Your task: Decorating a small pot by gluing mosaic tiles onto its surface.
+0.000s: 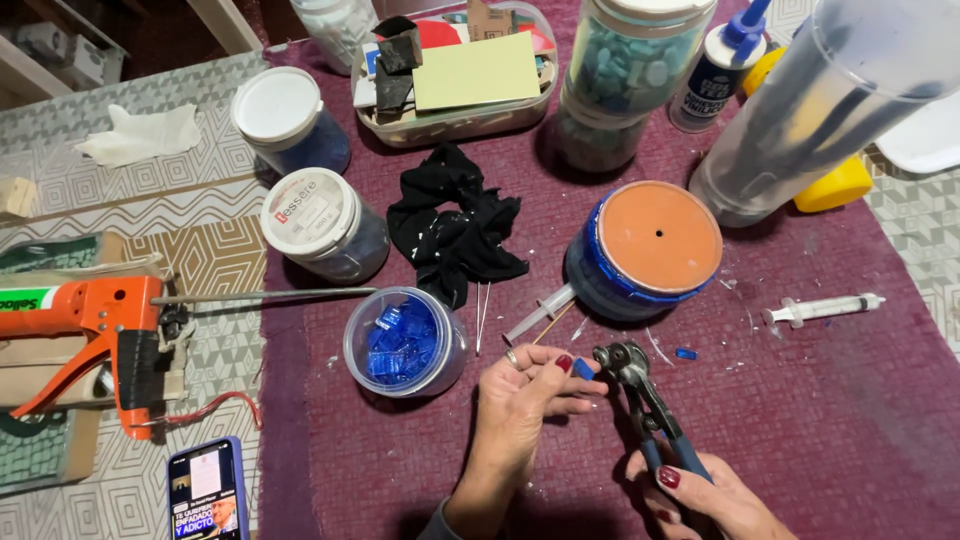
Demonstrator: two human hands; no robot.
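My left hand (525, 395) pinches a small blue glass tile (584, 368) between thumb and fingers. My right hand (700, 495) grips the blue handles of wheeled tile nippers (645, 400), whose metal jaws sit right beside the tile. An upturned terracotta pot (645, 245) with blue tiles around its rim stands just beyond. An open clear jar of blue tiles (403, 340) is left of my left hand. A loose blue chip (685, 353) lies on the maroon cloth (820, 420).
Two syringes (822, 308) (540, 315), tweezers (482, 315), a black rag (455, 225), lidded jars (322, 222) (285, 120), a box of scraps (460, 75), glue bottle (718, 65), tall clear container (820, 100), orange caulking gun (110, 335) and a phone (207, 490) surround the work spot.
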